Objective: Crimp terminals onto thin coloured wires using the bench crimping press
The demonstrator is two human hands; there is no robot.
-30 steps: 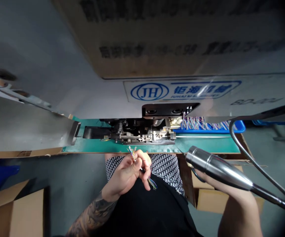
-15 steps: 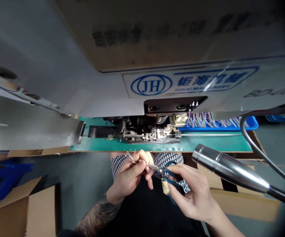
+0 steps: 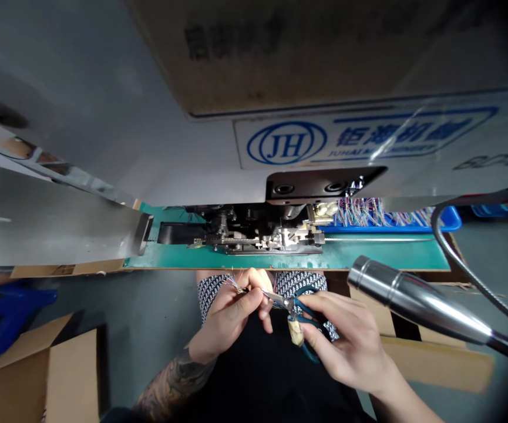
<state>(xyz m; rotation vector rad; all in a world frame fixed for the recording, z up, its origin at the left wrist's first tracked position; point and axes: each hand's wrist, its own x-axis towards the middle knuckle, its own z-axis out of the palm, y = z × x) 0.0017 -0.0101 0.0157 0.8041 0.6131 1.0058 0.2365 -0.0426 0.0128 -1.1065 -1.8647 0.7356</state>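
The scissors (image 3: pixel 285 302) are now held out in plain view by the right hand (image 3: pixel 353 338), which one second ago was mostly hidden behind the metal tube (image 3: pixel 416 299). Compared with half a second ago, little is changed: the blades are kept at the left hand's fingertips, and the view is shifted slightly. The blue handles are gripped by the right hand, and a yellowish wrapping (image 3: pixel 295 332) is seen beside them. A small bundle of coloured wires (image 3: pixel 234 286) is pinched between the thumb and fingers of the left hand (image 3: pixel 231 317), above the lap and just off the near edge of the green bench (image 3: pixel 377 252). Whether a wire is touched by the blade tips cannot be told. More wires (image 3: pixel 363 212) are heaped in the blue tray (image 3: pixel 397 229).

On the machine (image 3: pixel 183 170), "JH" is printed in blue inside a double oval on a label (image 3: pixel 286 143), followed by "钜海机械" and "JUHAI MACHINERY", partly lost in glare. To its right, a handwritten "BD-0" is cut off. The dark characters above are blurred.
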